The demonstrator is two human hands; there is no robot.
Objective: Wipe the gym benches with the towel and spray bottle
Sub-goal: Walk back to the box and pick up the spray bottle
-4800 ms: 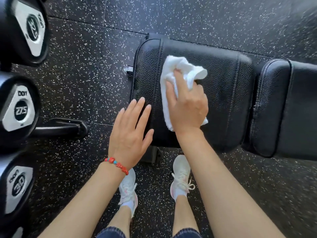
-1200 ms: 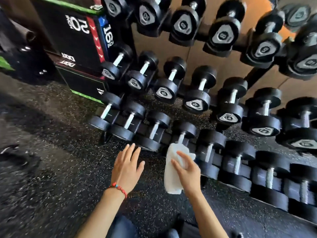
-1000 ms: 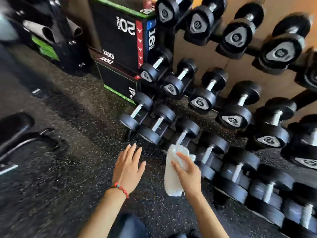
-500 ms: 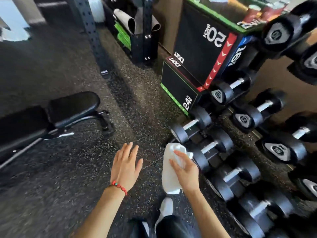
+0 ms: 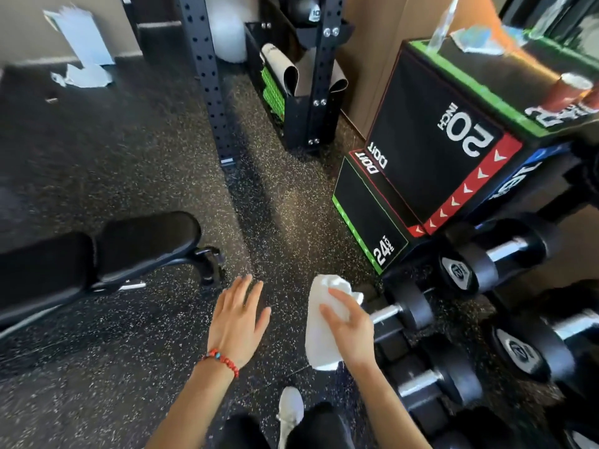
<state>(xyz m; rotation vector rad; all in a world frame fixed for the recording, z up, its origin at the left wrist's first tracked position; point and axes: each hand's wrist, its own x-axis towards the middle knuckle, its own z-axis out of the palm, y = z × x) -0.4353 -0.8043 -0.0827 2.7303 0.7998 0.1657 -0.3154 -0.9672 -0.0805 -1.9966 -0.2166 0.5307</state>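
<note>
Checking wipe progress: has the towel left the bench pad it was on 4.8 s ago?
Yes. The towel is now off the pad, held in the air by the right hand over the floor, with a bench off to its left.

A bench (image 5: 97,254) stands on the floor (image 5: 129,351) at left. Dumbbells (image 5: 470,270) lie at right, with stacked boxes (image 5: 421,157) behind them. A rack post (image 5: 207,85) stands far, between both sides.

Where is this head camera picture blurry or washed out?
Head view: the top right corner smears, with the items on the green-edged black plyo box unreadable; sunlit glare brightens the speckled rubber floor; wide-angle bending at the edges; both hands and the white towel stay fairly sharp.
</note>
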